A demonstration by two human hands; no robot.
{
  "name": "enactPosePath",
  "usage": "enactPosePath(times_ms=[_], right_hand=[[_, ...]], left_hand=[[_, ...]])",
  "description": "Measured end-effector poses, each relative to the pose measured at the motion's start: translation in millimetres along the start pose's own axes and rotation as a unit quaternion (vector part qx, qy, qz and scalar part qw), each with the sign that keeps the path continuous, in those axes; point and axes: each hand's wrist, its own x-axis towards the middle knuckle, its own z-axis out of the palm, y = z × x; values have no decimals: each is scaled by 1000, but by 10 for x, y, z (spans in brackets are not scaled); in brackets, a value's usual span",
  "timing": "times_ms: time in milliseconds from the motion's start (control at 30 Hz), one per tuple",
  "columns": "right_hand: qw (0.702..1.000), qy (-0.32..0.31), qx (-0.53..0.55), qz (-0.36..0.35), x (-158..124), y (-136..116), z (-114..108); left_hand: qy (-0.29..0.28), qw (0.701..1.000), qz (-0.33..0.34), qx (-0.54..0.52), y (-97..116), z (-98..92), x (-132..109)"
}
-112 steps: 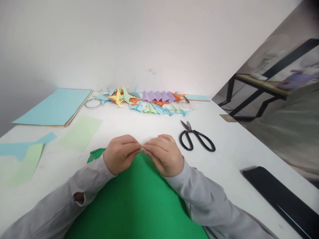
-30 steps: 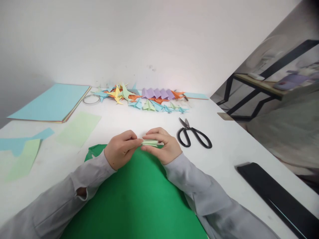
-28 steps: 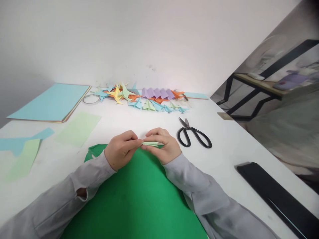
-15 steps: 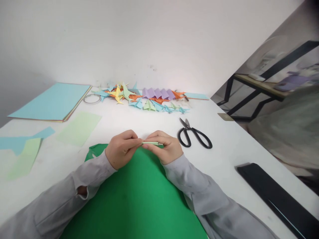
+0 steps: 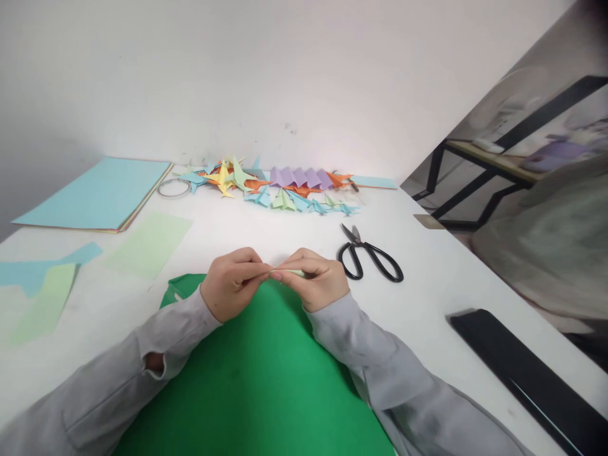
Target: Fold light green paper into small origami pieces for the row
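Observation:
Thumb and fingers of my left hand [image 5: 235,283] pinch one end of a small folded piece of pale green paper [image 5: 295,272]. My right hand [image 5: 319,278] grips the same paper from the other side, and the two hands' fingertips meet. Most of the paper is hidden by the fingers; only a thin edge shows. Both hands are above the tip of a green cloth [image 5: 256,373] that spreads toward me. Black-handled scissors [image 5: 363,247] lie on the white table just beyond my right hand, blades slightly apart.
Folded paper figures in several colours [image 5: 237,177] line the wall. A stack of coloured paper [image 5: 95,193] and a tape roll [image 5: 173,188] are at the back left. Green sheets [image 5: 151,244] and blue scraps [image 5: 28,272] lie left. A black flat object [image 5: 527,386] rests at the right.
My right fingers have shifted slightly over the folded green paper, so less of its edge shows. Both hands keep their grip in nearly the same place.

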Motion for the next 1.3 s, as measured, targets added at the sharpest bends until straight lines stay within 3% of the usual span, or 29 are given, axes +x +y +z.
enactPosePath(times_ms=[233,533,867,1100,1300], right_hand=[[1000,14,-13,-24,-15,-2,7],[998,-46,-21,-39,35,-20,-28],[994,-52,-42,-85,20,-22,-38],[999,-29,39,-7,48,54,-30],[992,4,114,47,60,92,-10]], left_hand=[[-25,999,-23,-25,-8,-13,9],[-49,995,-61,-57,-31,-14,10],[-68,986,-87,-121,-12,-24,26],[-59,971,-157,-171,-20,-36,30],[-21,971,-163,-171,-19,-35,39]])
